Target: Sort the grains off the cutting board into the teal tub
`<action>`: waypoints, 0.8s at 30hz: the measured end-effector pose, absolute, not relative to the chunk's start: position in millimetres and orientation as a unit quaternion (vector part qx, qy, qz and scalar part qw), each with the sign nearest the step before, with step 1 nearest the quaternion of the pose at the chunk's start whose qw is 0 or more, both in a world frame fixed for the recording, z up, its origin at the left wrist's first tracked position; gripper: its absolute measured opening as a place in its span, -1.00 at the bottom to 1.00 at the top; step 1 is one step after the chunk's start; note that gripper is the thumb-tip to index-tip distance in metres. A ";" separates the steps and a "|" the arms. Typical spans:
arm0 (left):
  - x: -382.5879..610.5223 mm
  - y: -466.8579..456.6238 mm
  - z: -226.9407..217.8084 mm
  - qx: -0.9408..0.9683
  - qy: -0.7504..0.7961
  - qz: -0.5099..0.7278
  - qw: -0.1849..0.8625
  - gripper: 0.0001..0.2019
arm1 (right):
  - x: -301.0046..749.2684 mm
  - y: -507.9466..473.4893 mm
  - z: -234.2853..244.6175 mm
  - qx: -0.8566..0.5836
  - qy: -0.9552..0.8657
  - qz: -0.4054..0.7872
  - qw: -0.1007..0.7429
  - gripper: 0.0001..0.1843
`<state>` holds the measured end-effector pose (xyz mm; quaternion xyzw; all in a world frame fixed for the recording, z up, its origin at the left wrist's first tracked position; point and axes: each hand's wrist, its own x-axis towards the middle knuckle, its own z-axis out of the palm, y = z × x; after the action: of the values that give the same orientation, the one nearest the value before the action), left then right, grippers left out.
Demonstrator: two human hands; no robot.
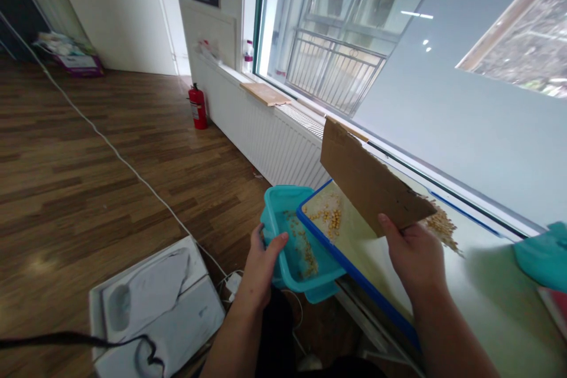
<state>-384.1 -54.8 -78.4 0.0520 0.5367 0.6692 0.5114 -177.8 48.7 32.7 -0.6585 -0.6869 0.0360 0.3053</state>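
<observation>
My left hand (262,263) grips the near rim of a teal plastic tub (283,204), thumb over the edge, holding it below the end of a blue-edged table (354,266). Some yellowish beans (305,254) lie in the tub. My right hand (414,254) holds a brown cardboard sheet (367,180) by its lower edge, tilted over the tabletop. A small cluster of beans (331,217) lies near the table's end, just left of the cardboard. A larger pile of beans (443,229) sits behind the cardboard to the right.
A second teal container (543,257) stands at the table's right end. A white radiator (270,142) runs under the big window. On the wooden floor are a red fire extinguisher (197,107), a white cable (110,147) and a white appliance (155,307) near my feet.
</observation>
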 end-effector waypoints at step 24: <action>-386.4 -50.9 -75.8 0.065 0.515 0.698 0.493 -0.26 | -151.1 52.8 34.9 -0.613 -0.742 0.088 0.256 -0.54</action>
<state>-386.4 -50.9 -75.8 0.0651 0.5149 0.6980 0.4934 -151.1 52.8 34.9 -0.6126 -0.7424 0.0882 0.2565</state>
